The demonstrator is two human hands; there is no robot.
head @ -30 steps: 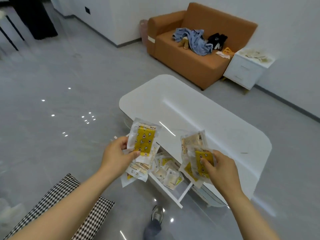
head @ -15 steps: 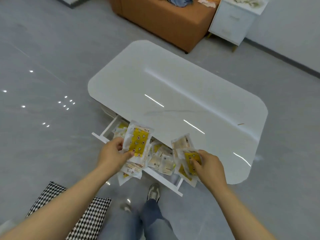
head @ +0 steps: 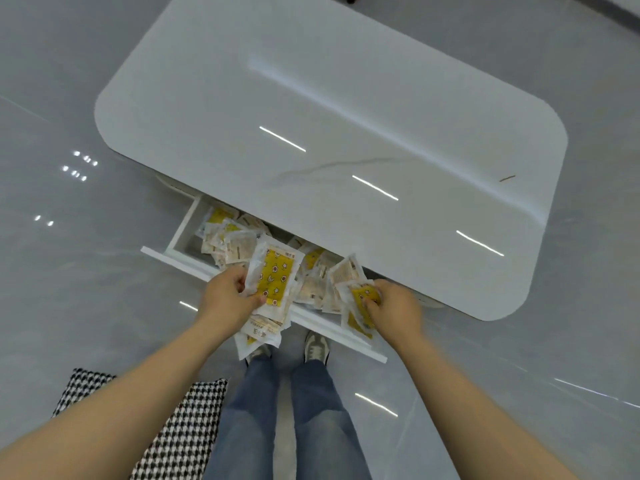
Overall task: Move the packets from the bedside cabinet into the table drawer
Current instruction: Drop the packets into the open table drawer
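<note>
Two hands, both over the open drawer [head: 180, 237] that sticks out from under the white surface [head: 346, 109]. Left hand [head: 225, 301] grips a fanned stack of packets [head: 263, 327], thumb on the front one; at least three layers show, exact count unclear. The front packet [head: 276, 277] is clear plastic with a yellow panel printed with small stars and flower-like shapes. It has a short line of print at the top corner, too small to read. Right hand [head: 396, 308] pinches a second bunch [head: 346, 277], at least three packets, one yellow-faced, one turned to its pale printed back, text unreadable. Both bunches hang over the drawer's front edge, just above the loose pile [head: 232, 239] lying in the drawer: well over ten, overlapping, can't count exactly. No brand legible on any of them. Surface carries one small brown speck [head: 507, 178] near its right end. On the grey floor [head: 69, 271]: two shoes [head: 316, 346] under blue jeans [head: 277, 410], toes just short of the drawer front, and one black-and-white checked mat [head: 180, 434] at the left.
</note>
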